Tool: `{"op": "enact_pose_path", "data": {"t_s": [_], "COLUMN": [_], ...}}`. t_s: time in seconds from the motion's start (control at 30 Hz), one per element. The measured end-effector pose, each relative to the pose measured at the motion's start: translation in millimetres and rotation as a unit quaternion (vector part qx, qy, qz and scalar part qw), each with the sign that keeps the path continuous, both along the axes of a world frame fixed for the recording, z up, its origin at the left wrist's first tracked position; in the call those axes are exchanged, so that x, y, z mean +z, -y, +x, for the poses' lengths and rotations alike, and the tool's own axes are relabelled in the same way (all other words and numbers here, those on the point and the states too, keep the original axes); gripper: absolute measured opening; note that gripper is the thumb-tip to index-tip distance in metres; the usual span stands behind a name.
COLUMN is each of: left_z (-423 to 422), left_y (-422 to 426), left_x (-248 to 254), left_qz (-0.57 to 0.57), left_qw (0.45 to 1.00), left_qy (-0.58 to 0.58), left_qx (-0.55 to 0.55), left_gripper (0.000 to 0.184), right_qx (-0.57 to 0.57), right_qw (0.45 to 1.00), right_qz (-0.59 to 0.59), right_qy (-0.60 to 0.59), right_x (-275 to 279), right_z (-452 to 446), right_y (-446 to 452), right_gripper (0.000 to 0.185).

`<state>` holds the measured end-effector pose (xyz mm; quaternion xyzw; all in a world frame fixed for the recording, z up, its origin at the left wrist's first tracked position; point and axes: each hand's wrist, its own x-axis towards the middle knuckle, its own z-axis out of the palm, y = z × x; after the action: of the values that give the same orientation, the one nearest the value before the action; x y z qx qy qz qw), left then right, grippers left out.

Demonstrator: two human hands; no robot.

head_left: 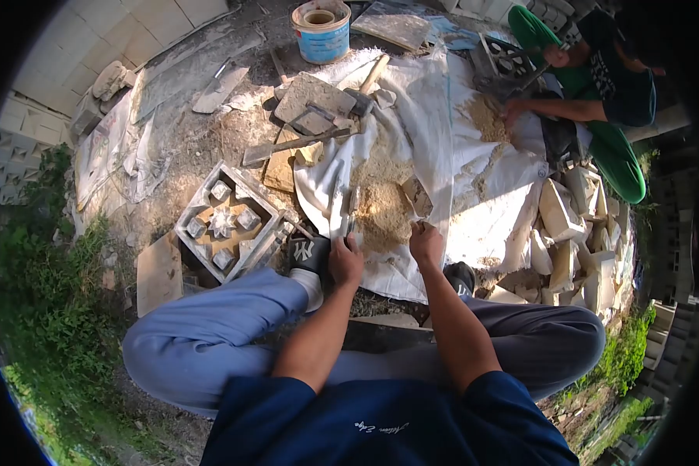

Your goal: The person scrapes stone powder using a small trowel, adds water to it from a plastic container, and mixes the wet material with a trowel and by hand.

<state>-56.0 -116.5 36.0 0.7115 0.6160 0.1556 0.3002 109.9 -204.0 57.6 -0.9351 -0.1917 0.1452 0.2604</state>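
Observation:
My left hand [346,260] is closed around the lower end of a thin greyish bar [354,203], beside a black shoe. To its right, my right hand [425,242] has its fingers pressed together at the near end of a flat, dusty piece [417,196], perhaps a trowel blade. Loose tan powder [382,213] lies between and beyond both hands on a white sheet [400,287]. Left of my left hand, a square mould [270,233] holds several grey blocks around a star-shaped centre.
A hammer [374,75], a dusty board [312,101] and a tan brick [279,171] lie ahead. Behind them stands a blue bucket [324,43]. Cast pieces [561,213] are piled at right. A co-worker [613,74] in green trousers works at upper right, hands near another mould.

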Motion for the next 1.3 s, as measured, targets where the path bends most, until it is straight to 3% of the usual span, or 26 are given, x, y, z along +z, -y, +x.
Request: {"op": "enact_pose_path", "data": {"t_s": [0.03,0.1,0.13,0.2,0.33,0.4,0.43,0.47,0.53,0.57,0.6,0.63,0.73,0.9,1.1,1.17,1.23,1.3], "left_z": [2,9,15,21,27,31,33,34,33,31,28,26,20,9,22,27,23,17], "left_y": [0,3,4,8,12,14,15,15,15,12,10,8,-1,-23,-60,-72,-80,-75], "left_x": [1,3,2,1,2,6,9,11,12,12,13,14,19,12,-10,-10,-2,4], "left_qz": [-0.024,-0.050,-0.070,-0.089,-0.129,-0.119,-0.117,-0.104,-0.090,-0.075,-0.061,-0.061,-0.064,-0.026,0.050,0.011,-0.068,-0.047], "left_qw": [1.000,0.998,0.997,0.995,0.991,0.992,0.992,0.994,0.995,0.996,0.997,0.997,0.998,1.000,0.997,0.999,0.996,0.996], "left_qy": [-0.011,-0.023,-0.021,-0.018,-0.006,0.010,0.011,-0.001,-0.014,-0.017,-0.022,-0.024,-0.006,-0.010,-0.003,-0.003,0.002,-0.005], "left_qx": [0.012,0.024,0.027,0.031,-0.032,-0.032,-0.033,-0.035,-0.036,-0.039,-0.041,-0.040,0.003,-0.013,-0.053,-0.053,-0.057,-0.081], "left_gripper": [0.040,0.042,0.043,0.045,0.049,0.050,0.050,0.050,0.049,0.048,0.047,0.047,0.046,0.046,0.035,0.034,0.035,0.037], "right_qx": [0.000,-0.030,-0.021,-0.118,-0.143,-0.209,-0.216,-0.216,-0.128,-0.128,-0.031,0.069,0.078,-0.006,-0.004,0.005,0.041,0.056], "right_qw": [1.000,0.992,0.992,0.942,0.911,0.815,0.807,0.807,0.876,0.876,0.960,0.993,0.997,0.999,0.996,0.997,0.987,0.985], "right_qz": [-0.001,0.062,0.104,0.118,0.118,0.187,0.185,0.187,0.152,0.151,0.119,0.081,0.010,0.037,0.077,0.060,0.129,0.122], "right_qy": [0.000,-0.107,-0.066,-0.293,-0.367,-0.507,-0.518,-0.517,-0.439,-0.440,-0.253,-0.052,-0.001,0.012,-0.032,-0.050,-0.087,-0.105], "right_x": [-5,-16,-12,14,6,11,14,17,11,7,5,3,26,21,-22,-28,-24,-24], "right_z": [-4,-20,-34,-55,-55,-45,-41,-38,-32,-29,-27,-24,-11,12,46,49,43,35], "right_y": [-1,-5,-12,-25,-33,-31,-30,-29,-21,-17,-12,-8,3,1,-7,-12,-19,-26], "right_gripper": [0.029,0.030,0.033,0.036,0.036,0.033,0.033,0.033,0.030,0.030,0.028,0.026,0.026,0.028,0.024,0.025,0.026,0.027]}}
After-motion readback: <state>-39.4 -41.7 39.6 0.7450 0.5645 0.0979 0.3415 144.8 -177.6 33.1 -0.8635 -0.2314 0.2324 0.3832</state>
